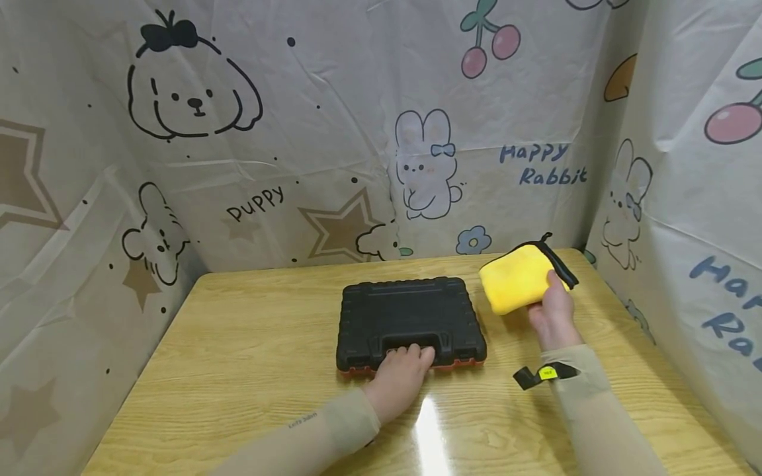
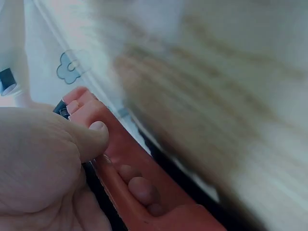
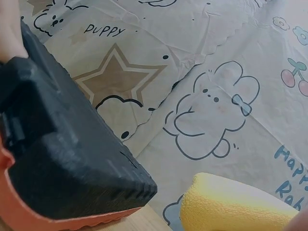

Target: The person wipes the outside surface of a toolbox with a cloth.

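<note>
A black hard case with a red-orange lower half lies on the wooden table in the head view. My left hand grips its handle at the front edge. In the left wrist view, fingers curl through the red part of the handle. To the right of the case, my right hand holds a yellow zip pouch by its right end, near the black zipper edge. The right wrist view shows part of the pouch beside the black case.
The wooden table meets a printed cloth hung at the back and both sides. A black strap with a yellow tag is on my right wrist. Light reflects off the table in front of the case.
</note>
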### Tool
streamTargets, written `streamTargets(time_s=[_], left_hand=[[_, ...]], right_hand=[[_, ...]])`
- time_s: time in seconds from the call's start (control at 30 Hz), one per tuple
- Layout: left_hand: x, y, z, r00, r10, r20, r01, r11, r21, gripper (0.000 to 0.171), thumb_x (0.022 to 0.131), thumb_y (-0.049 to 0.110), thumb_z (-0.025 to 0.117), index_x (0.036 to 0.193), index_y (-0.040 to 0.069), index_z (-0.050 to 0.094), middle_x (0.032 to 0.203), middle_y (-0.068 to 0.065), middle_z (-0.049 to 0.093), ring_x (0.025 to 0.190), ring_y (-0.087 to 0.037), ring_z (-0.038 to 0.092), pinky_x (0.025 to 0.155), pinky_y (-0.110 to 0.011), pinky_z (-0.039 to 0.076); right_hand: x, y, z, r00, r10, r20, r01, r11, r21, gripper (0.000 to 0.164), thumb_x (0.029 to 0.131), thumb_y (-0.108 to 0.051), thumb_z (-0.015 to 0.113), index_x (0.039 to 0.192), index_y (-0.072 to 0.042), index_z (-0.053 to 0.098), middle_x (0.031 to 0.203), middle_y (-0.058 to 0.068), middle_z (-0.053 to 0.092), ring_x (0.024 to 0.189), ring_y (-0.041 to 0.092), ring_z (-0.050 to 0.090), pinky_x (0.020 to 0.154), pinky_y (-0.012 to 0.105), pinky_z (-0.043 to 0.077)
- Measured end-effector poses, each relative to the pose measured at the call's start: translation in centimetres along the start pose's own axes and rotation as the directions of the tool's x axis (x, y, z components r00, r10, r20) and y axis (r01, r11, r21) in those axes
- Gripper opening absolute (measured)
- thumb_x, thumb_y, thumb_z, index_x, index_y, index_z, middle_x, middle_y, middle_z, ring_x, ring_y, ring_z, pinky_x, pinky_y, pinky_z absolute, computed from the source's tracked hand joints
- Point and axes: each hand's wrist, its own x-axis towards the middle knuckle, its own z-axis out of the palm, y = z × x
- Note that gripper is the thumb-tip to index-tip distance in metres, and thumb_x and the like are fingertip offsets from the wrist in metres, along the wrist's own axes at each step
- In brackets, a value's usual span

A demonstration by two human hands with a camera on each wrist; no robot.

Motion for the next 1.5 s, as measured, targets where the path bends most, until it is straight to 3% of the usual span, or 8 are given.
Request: streamTargets(time_s=[0.53, 0.63, 0.87, 0.97, 1.07, 1.23, 1.37, 1.5], left_hand=[[0.0, 0.1, 0.1, 0.998, -0.003, 0.065, 0.006, 0.999, -0.045, 0.007, 0.107, 0.015, 0.055, 0.107, 0.013, 0.048, 0.089, -0.003, 0.055, 0.071, -0.017, 0.055, 0.060, -0.027, 0.049], [-0.1, -0.1, -0.4, 0.996, 0.005, 0.084, 0.001, 0.997, -0.074, 0.020, 0.106, 0.025, 0.060, 0.117, 0.011, 0.053, 0.095, -0.003, 0.057, 0.077, -0.015, 0.055, 0.065, -0.025, 0.051], [-0.2, -1.9, -3.6, 0.997, -0.005, 0.071, 0.028, 0.942, -0.333, 0.027, 0.106, 0.033, 0.059, 0.118, 0.009, 0.060, 0.103, 0.000, 0.052, 0.086, -0.013, 0.046, 0.073, -0.025, 0.048], [-0.1, -3.8, -4.9, 0.995, -0.096, 0.024, 0.096, 0.879, -0.466, 0.027, 0.107, 0.031, 0.057, 0.122, 0.008, 0.062, 0.110, -0.002, 0.056, 0.097, -0.014, 0.054, 0.084, -0.031, 0.053], [-0.1, -6.5, -5.5, 0.969, -0.240, -0.051, 0.162, 0.784, -0.599, 0.026, 0.108, 0.026, 0.057, 0.123, 0.007, 0.064, 0.117, -0.005, 0.059, 0.105, -0.019, 0.060, 0.092, -0.037, 0.055], [-0.5, -11.0, -5.1, 0.849, -0.512, -0.131, 0.221, 0.569, -0.792, 0.028, 0.110, 0.016, 0.046, 0.128, -0.001, 0.061, 0.128, -0.020, 0.058, 0.116, -0.035, 0.060, 0.101, -0.051, 0.051], [-0.9, -13.3, -3.2, 0.774, -0.633, -0.030, 0.275, 0.378, -0.884, 0.036, 0.113, 0.012, 0.034, 0.140, -0.005, 0.052, 0.140, -0.027, 0.047, 0.124, -0.042, 0.052, 0.105, -0.056, 0.045], [-1.1, -14.3, -1.1, 0.748, -0.651, 0.130, 0.354, 0.225, -0.908, 0.044, 0.113, 0.016, 0.029, 0.151, -0.004, 0.041, 0.152, -0.030, 0.035, 0.136, -0.046, 0.044, 0.113, -0.057, 0.041]], right_hand=[[0.0, 0.0, 0.0, 1.000, 0.011, 0.012, -0.011, 1.000, -0.011, 0.053, 0.110, -0.034, 0.047, 0.160, -0.026, 0.033, 0.140, -0.012, 0.049, 0.141, 0.004, 0.041, 0.120, 0.024, 0.033], [0.0, 0.0, -0.1, 1.000, 0.011, 0.010, -0.011, 1.000, -0.013, 0.053, 0.110, -0.034, 0.047, 0.160, -0.026, 0.033, 0.141, -0.012, 0.049, 0.141, 0.004, 0.041, 0.120, 0.024, 0.033], [0.0, 0.0, 0.1, 1.000, -0.018, -0.015, 0.017, 0.998, -0.057, 0.054, 0.109, -0.037, 0.049, 0.159, -0.025, 0.034, 0.146, -0.011, 0.047, 0.140, 0.006, 0.043, 0.120, 0.025, 0.035], [-0.3, 0.0, 0.2, 1.000, -0.016, -0.014, 0.015, 0.998, -0.060, 0.054, 0.109, -0.036, 0.049, 0.159, -0.025, 0.034, 0.143, -0.011, 0.049, 0.139, 0.005, 0.043, 0.120, 0.024, 0.036], [-0.5, 0.1, 0.4, 1.000, -0.012, -0.013, 0.012, 0.998, -0.057, 0.054, 0.109, -0.036, 0.049, 0.159, -0.025, 0.034, 0.139, -0.012, 0.050, 0.138, 0.005, 0.044, 0.119, 0.023, 0.036], [-0.5, 0.2, 0.6, 1.000, -0.015, -0.016, 0.014, 0.999, -0.049, 0.054, 0.108, -0.035, 0.051, 0.158, -0.024, 0.035, 0.136, -0.011, 0.052, 0.137, 0.005, 0.045, 0.119, 0.024, 0.036], [-0.5, 0.4, 0.6, 0.999, -0.032, -0.016, 0.030, 0.996, -0.081, 0.056, 0.108, -0.036, 0.051, 0.160, -0.022, 0.034, 0.134, -0.010, 0.053, 0.137, 0.006, 0.046, 0.118, 0.024, 0.037], [-0.4, 0.6, 0.4, 0.999, -0.032, -0.016, 0.030, 0.993, -0.112, 0.056, 0.108, -0.038, 0.049, 0.159, -0.022, 0.035, 0.131, -0.010, 0.054, 0.134, 0.005, 0.047, 0.117, 0.023, 0.038]])
